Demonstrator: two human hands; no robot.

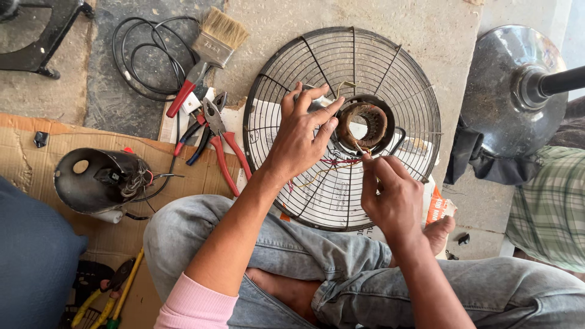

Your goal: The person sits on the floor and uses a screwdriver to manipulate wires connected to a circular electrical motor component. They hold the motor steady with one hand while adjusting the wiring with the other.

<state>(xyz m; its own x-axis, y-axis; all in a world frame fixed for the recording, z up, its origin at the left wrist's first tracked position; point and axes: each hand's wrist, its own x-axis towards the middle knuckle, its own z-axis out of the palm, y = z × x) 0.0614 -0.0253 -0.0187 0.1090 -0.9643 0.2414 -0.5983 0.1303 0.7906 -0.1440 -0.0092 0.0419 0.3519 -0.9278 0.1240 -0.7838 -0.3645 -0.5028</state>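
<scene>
Two hands at work over wire fan guard [317, 67], laid flat on floor just beyond crossed legs, likely so both hands stay free. Left hand [301, 137] spread across guard's centre, fingers pressed down against rim of motor stator [364, 125], apparently steadying it. Stator seated in guard's hub, copper windings showing around open bore. Right hand [390, 195] near side of stator, thumb and forefinger pinched shut on thin wire lead [361, 148] coming off windings; red and yellow wires [332, 164] trailing left under guard mesh. Red-handled pliers [222, 143] and blue-handled cutters [198, 137] lying left of guard on cardboard, within easy reach. Paintbrush [207, 52] farther left and far, beside coiled black cable [143, 55]. Black motor housing [97, 180] on its side, left and near, wires spilling from open end. Fan base [518, 91] upright at far right. Yellow-handled tools [116, 292] near left corner.
</scene>
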